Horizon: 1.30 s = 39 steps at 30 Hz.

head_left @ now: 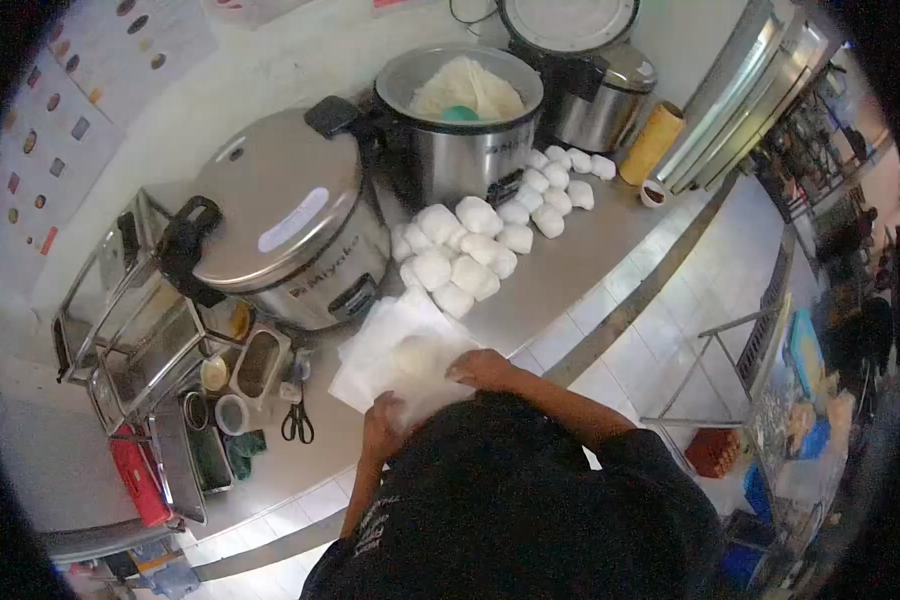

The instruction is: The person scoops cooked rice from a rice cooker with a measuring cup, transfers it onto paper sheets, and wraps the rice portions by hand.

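Note:
A stack of white wrapping paper (365, 362) lies on the steel counter in front of me. On the top sheet sits a pale mound (417, 355), likely rice, blurred against the white. My left hand (381, 426) closes on the near left edge of that sheet. Opposite it, my right hand (482, 370) grips the right edge, fingers bent over the paper. Just beyond the stack are several white wrapped bundles (453, 260), piled together. An open rice cooker (460, 135) behind them holds white rice (467, 88) and a green scoop (459, 113).
A large lidded Miyako cooker (280, 215) stands left, a smaller cooker (605, 100) at the back. Scissors (297, 422), metal trays (260, 362) and a wire rack (140, 335) fill the left side. A yellow roll (652, 143) and small bowl (652, 194) stand far right.

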### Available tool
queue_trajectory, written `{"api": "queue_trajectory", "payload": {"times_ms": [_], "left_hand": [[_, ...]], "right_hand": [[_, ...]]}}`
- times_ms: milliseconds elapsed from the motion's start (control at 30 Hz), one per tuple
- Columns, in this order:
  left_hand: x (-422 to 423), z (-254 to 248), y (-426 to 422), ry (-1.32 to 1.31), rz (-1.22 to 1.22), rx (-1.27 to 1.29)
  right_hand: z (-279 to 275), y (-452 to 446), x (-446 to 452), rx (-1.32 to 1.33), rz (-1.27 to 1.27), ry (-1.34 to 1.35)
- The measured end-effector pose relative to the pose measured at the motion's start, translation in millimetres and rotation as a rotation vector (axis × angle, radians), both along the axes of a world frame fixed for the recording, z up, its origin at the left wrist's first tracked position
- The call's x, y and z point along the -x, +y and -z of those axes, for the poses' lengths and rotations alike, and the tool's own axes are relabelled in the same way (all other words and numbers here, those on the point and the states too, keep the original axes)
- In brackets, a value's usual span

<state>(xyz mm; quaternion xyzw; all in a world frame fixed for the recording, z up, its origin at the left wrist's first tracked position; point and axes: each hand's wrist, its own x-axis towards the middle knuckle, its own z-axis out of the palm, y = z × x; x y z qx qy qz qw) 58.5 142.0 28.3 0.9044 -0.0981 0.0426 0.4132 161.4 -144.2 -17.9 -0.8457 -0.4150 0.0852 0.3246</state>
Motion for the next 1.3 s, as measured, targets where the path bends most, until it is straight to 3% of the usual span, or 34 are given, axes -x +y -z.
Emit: {"api": "queue_trajectory", "payload": {"times_ms": [33, 67, 167, 200, 267, 367, 467, 567, 600, 667, 767, 867, 900, 933, 1000, 1067, 1133, 1233, 1300], "left_hand": [[-0.4, 0.4, -0.2, 0.021, -0.016, -0.025], [3.1, 1.6, 2.5, 0.048, -0.035, -0.05], [8.6, 36.7, 19.0, -0.108, 0.031, -0.085], [11.7, 43.7, 21.9, -0.032, 0.038, -0.091], [9.4, 56.2, 27.7, 0.107, 0.063, -0.096], [13.7, 71.1, 32.0, 0.011, 0.091, -0.114], [20.4, 70.5, 25.8, -0.086, -0.019, -0.09], [23.5, 43.4, 14.9, 0.058, -0.19, -0.008], [24.2, 57.5, 19.6, 0.062, -0.204, 0.086], [30.1, 96.6, 30.5, 0.072, -0.229, 0.279], [29.9, 75.7, 27.2, 0.222, -0.325, 0.494], [26.1, 63.8, 37.6, 0.222, -0.251, 0.302], [25.0, 62.3, 36.3, 0.221, -0.301, 0.342], [25.0, 62.9, 31.7, 0.221, -0.355, 0.38], [19.7, 87.4, 27.9, 0.11, -0.39, 0.57], [8.5, 93.7, 28.7, 0.028, -0.515, 0.248], [-1.8, 55.9, 26.6, 0.085, -0.571, 0.073], [-19.1, 39.5, 25.5, 0.105, -0.721, 0.16], [-24.8, 39.4, 26.6, 0.075, -0.811, 0.128]], "right_hand": [[-11.6, 2.2, -1.9, -0.041, -0.028, -0.04], [-23.0, 2.1, -0.1, 0.141, -0.031, 0.1], [-13.8, -1.1, -0.8, 0.057, -0.001, 0.277], [-14.0, 0.2, -3.5, -0.01, -0.078, 0.055], [-17.7, -0.3, -8.4, -0.017, -0.071, 0.068], [-24.9, 0.8, -13.7, 0.039, -0.006, 0.176], [-17.7, -1.6, -18.1, 0.139, -0.004, 0.205], [-37.8, 7.4, -14.8, 0.242, 0.101, 0.299], [-47.3, 10.1, -16.5, 0.278, 0.168, 0.343], [-41.7, 7.9, -17.3, 0.203, 0.196, 0.323], [-13.6, 1.6, -13.8, 0.104, 0.22, 0.298], [-15.6, 1.3, -19.2, 0.081, 0.168, 0.235], [-20.2, 1.3, -19.7, 0.085, 0.142, 0.209], [-4.2, 5.2, -19.1, 0.006, 0.145, -0.069], [1.1, 7.4, -21.0, 0.167, 0.176, -0.079], [1.7, 16.3, -25.3, 0.201, 0.277, -0.058], [17.3, 23.7, -35.0, 0.123, 0.459, 0.003], [-14.2, 42.5, -48.4, 0.349, 0.345, 0.081], [-2.0, 49.9, -53.4, 0.312, 0.363, -0.03]]}}
